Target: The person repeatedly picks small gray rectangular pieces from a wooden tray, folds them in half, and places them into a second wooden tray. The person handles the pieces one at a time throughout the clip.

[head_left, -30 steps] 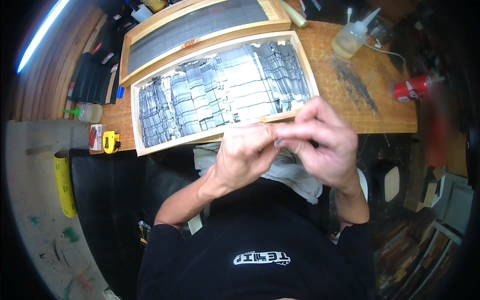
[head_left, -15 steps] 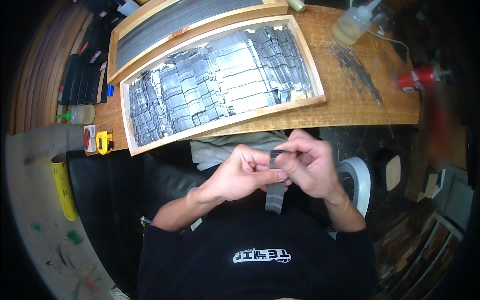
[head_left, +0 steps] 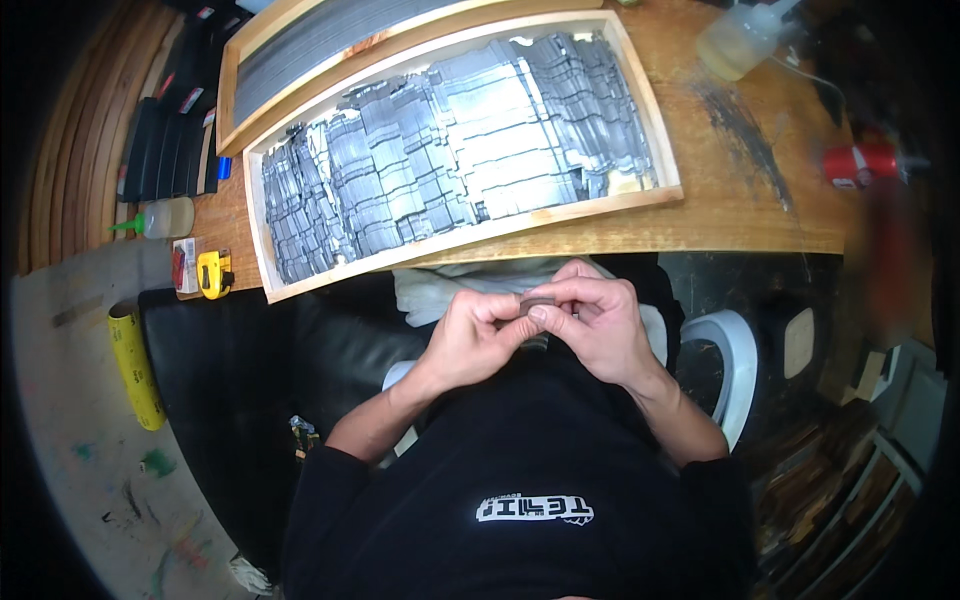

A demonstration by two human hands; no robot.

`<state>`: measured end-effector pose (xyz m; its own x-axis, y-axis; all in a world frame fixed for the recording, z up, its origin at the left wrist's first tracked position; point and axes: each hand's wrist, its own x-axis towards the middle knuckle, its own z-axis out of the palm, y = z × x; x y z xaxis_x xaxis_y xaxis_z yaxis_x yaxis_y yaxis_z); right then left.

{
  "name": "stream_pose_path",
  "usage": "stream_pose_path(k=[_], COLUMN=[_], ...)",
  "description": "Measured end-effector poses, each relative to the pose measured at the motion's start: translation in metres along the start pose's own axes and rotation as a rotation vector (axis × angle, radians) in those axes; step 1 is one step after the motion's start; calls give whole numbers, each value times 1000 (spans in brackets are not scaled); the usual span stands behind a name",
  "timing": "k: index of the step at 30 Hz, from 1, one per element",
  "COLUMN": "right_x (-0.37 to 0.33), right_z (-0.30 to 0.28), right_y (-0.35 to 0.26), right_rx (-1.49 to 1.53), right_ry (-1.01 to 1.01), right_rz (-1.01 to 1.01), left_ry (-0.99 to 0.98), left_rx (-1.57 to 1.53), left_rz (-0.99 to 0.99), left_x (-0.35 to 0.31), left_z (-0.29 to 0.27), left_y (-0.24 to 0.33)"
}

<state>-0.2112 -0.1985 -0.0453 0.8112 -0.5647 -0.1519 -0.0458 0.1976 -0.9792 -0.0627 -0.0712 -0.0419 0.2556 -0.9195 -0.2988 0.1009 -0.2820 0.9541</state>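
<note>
My left hand [head_left: 478, 338] and my right hand [head_left: 598, 325] meet in front of my chest, just beyond the dark shirt. Both are closed, thumbs and fingers pinching a small bundle of thin dark grey strips [head_left: 538, 299] between them. Only a narrow edge of the bundle shows; my fingers cover the rest. On the workbench ahead lies a shallow wooden tray [head_left: 520, 217], tilted slightly, with rows of thin grey and black strips [head_left: 400, 170] packed inside it.
Behind the tray stands a second wooden frame [head_left: 228, 100] with long dark strips. A yellow tape measure [head_left: 213, 275] and a green-tipped bottle [head_left: 168, 218] are at left. A squeeze bottle [head_left: 738, 45], dark slivers [head_left: 748, 140] and a red can [head_left: 860, 165] lie right on the bench [head_left: 730, 225].
The bundle, which hung down below my fingers, now shows only as a narrow edge between both hands. My right hand has moved slightly left and down. The whole view has shifted a little.
</note>
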Motion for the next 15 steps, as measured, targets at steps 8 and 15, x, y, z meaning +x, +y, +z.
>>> stream_pose_path(k=[8,15], right_x=[-3,2], right_z=[16,11], right_y=[4,-10], right_rx=[-163,-159], right_ry=[-79,-183], right_rz=[-262,-178], left_ry=[189,245], left_rx=[354,246], left_rz=[289,298], left_x=[-29,-32], left_z=[6,9], left_y=[-9,-14])
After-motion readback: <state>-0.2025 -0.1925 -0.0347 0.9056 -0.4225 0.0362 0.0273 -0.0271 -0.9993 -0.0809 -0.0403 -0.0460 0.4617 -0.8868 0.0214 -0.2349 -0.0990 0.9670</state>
